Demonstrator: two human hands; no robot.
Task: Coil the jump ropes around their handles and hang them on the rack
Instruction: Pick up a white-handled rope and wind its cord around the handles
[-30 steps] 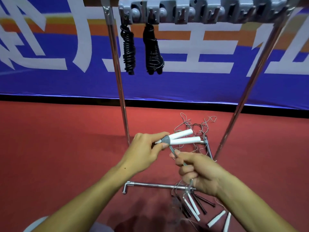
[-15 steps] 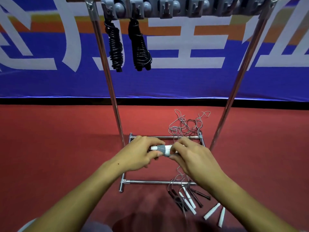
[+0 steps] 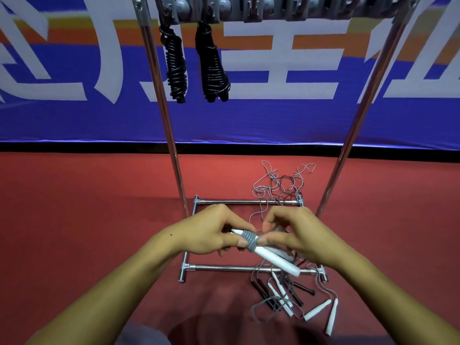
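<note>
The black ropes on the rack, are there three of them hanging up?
No, only two coiled black ropes hang from the rack.

Light is even and fairly bright, coming from above — the chrome rack uprights [image 3: 171, 135] carry long pale highlights down their length, and the blue banner [image 3: 273, 115] shows a thin glowing line along its lower edge. A soft dark shadow pools on the red floor [image 3: 74, 207] at the bottom centre, beneath the forearms. The wide-angle lens bends the scene: the uprights splay outward toward the top, and the banner's edge curves. Corners darken slightly. The hooks along the rack's top bar [image 3: 273, 8] look smeared, and the white handles [image 3: 276, 261] show slight motion blur — the hanging black coils [image 3: 211, 70] stay reasonably sharp.
</note>
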